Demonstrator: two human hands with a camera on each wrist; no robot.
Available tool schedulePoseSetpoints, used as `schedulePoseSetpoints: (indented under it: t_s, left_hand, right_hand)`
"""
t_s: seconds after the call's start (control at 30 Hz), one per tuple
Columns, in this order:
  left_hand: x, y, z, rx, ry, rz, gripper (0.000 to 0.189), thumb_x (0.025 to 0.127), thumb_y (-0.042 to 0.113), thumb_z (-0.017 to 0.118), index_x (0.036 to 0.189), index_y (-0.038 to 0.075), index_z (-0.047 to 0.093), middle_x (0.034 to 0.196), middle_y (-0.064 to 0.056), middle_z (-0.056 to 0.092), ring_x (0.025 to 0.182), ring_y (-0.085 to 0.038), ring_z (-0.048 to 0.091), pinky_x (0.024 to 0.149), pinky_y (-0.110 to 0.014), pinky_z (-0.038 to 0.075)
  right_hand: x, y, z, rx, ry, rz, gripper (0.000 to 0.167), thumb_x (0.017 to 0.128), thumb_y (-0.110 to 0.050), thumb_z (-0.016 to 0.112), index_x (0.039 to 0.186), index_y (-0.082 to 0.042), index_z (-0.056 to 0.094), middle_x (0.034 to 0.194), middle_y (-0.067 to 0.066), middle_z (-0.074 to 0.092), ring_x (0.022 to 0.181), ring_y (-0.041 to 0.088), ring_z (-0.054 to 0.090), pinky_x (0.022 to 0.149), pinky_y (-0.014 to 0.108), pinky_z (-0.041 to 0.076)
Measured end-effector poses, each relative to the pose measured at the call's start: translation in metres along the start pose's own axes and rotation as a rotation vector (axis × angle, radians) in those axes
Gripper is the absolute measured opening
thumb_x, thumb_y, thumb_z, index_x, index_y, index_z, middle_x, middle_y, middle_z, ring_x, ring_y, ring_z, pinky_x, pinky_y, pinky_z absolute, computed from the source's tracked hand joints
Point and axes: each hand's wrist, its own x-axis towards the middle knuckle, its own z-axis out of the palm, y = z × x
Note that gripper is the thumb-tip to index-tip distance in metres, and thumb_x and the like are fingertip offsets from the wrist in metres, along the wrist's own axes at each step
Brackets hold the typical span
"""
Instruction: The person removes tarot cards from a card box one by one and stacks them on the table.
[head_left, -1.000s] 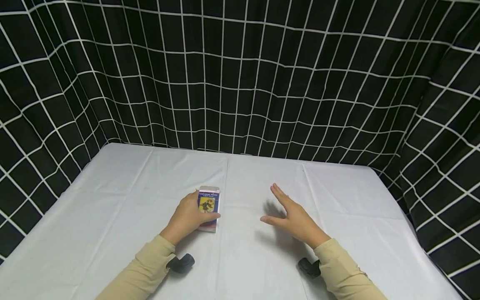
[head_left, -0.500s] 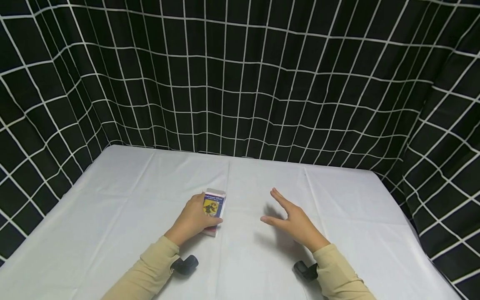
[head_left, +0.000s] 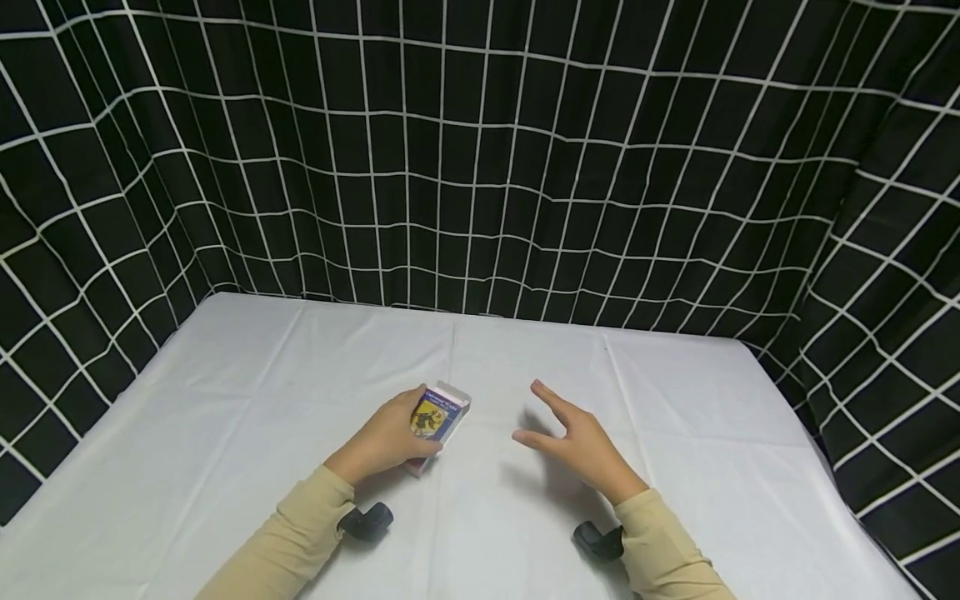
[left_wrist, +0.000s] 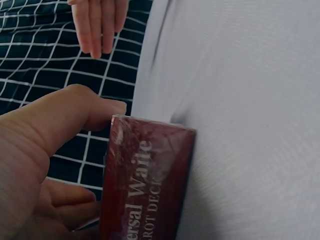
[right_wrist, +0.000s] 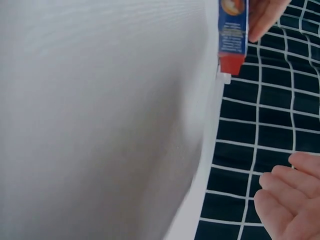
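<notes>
My left hand [head_left: 384, 436] grips a tarot card box [head_left: 441, 413] by its sides, thumb across the near right part of the front. Blue, with a yellow picture, the box leans its top to the right, and a pale flap stands out at its far end. In the left wrist view a dark red end of the box [left_wrist: 150, 175] shows lettering, beside the thumb. The right wrist view catches its blue side [right_wrist: 232, 32] and red end. To the right, my right hand [head_left: 583, 443] hovers over the table with fingers extended and thumb spread, holding nothing.
A white cloth [head_left: 300, 375] with fold creases covers the table. Black curtains with a white grid [head_left: 480, 167] rise behind it and along both sides. Dark wrist-worn devices [head_left: 367, 522] stick out below both sleeves.
The card box has turned clockwise in my left hand's grip, its top swinging right. It has also shifted slightly right. My right hand stays nearly in place.
</notes>
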Motion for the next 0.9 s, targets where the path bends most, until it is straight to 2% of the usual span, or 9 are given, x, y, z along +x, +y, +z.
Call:
schedulePoseSetpoints:
  t_s: [0.1, 0.23, 0.37, 0.5, 0.67, 0.9]
  left_hand:
    - [-0.001, 0.000, -0.001, -0.002, -0.023, 0.001, 0.094, 0.076, 0.024, 0.082, 0.150, -0.008, 0.032, 0.147, -0.026, 0.049, 0.116, -0.031, 0.058, 0.106, -0.047, 0.044]
    - [-0.002, 0.002, 0.001, 0.014, -0.015, -0.020, 0.099, 0.073, 0.028, 0.085, 0.149, -0.010, 0.034, 0.144, -0.027, 0.050, 0.113, -0.030, 0.056, 0.104, -0.047, 0.045]
    - [-0.004, 0.004, 0.002, 0.050, 0.008, -0.044, 0.097, 0.070, 0.032, 0.088, 0.142, -0.012, 0.042, 0.129, -0.023, 0.058, 0.107, -0.030, 0.055, 0.099, -0.047, 0.047]
    - [-0.004, 0.005, 0.000, 0.065, 0.006, -0.046, 0.091, 0.069, 0.030, 0.087, 0.139, -0.010, 0.045, 0.120, -0.020, 0.060, 0.103, -0.029, 0.054, 0.095, -0.046, 0.048]
    - [-0.004, 0.002, 0.001, 0.063, -0.011, -0.011, 0.086, 0.069, 0.025, 0.084, 0.139, -0.008, 0.047, 0.122, -0.019, 0.061, 0.106, -0.030, 0.054, 0.097, -0.048, 0.047]
    - [-0.004, 0.002, 0.002, 0.068, -0.025, -0.005, 0.088, 0.067, 0.023, 0.085, 0.141, -0.006, 0.046, 0.124, -0.017, 0.061, 0.108, -0.028, 0.052, 0.098, -0.047, 0.047]
  right_hand:
    - [0.000, -0.002, 0.002, 0.024, 0.001, 0.014, 0.081, 0.084, -0.045, 0.074, 0.151, -0.013, 0.042, 0.157, 0.008, 0.042, 0.145, 0.032, 0.039, 0.118, 0.048, 0.032]
    - [0.001, -0.004, 0.004, 0.060, -0.009, 0.024, 0.080, 0.085, -0.045, 0.074, 0.151, -0.012, 0.043, 0.156, 0.010, 0.043, 0.144, 0.032, 0.040, 0.118, 0.046, 0.033]
    - [0.000, -0.008, 0.006, 0.090, -0.021, 0.036, 0.079, 0.085, -0.044, 0.074, 0.150, -0.011, 0.044, 0.156, 0.009, 0.043, 0.144, 0.032, 0.040, 0.118, 0.044, 0.033]
    - [0.000, -0.009, 0.007, 0.097, -0.020, 0.058, 0.076, 0.086, -0.041, 0.074, 0.149, -0.011, 0.045, 0.155, 0.009, 0.044, 0.144, 0.031, 0.041, 0.118, 0.044, 0.033]
    - [-0.001, -0.010, 0.009, 0.108, 0.000, 0.068, 0.072, 0.086, -0.038, 0.075, 0.147, -0.010, 0.049, 0.152, 0.009, 0.048, 0.142, 0.032, 0.044, 0.116, 0.043, 0.035]
    - [-0.002, -0.010, 0.013, 0.136, 0.023, 0.040, 0.068, 0.086, -0.035, 0.075, 0.143, -0.005, 0.053, 0.147, 0.012, 0.053, 0.137, 0.032, 0.050, 0.113, 0.041, 0.039]
